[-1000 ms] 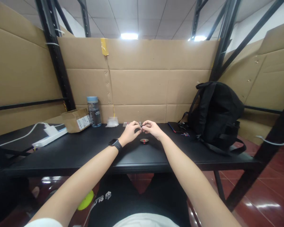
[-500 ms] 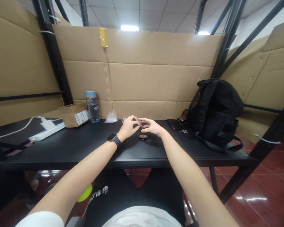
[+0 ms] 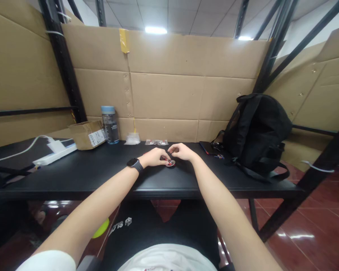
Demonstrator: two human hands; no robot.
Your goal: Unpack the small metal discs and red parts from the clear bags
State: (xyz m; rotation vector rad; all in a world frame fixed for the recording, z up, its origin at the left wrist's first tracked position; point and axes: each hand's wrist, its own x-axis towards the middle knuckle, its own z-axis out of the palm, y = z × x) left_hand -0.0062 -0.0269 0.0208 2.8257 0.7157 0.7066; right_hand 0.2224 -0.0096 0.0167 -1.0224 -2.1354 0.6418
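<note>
My left hand, with a black watch on the wrist, rests low on the black table with its fingertips on a small round silver disc with a red centre. My right hand hovers just right of the disc, fingers pinched together; whether it holds a tiny part is too small to tell. Small clear packets lie just behind the hands.
At the back left stand a blue-capped bottle, a cardboard box, a clear bag and a white power strip. A black backpack and a dark phone sit to the right. Cardboard walls surround the table.
Both hands came down from holding a small part in the air; my left fingers now touch the disc on the table, and the two hands have separated slightly.
</note>
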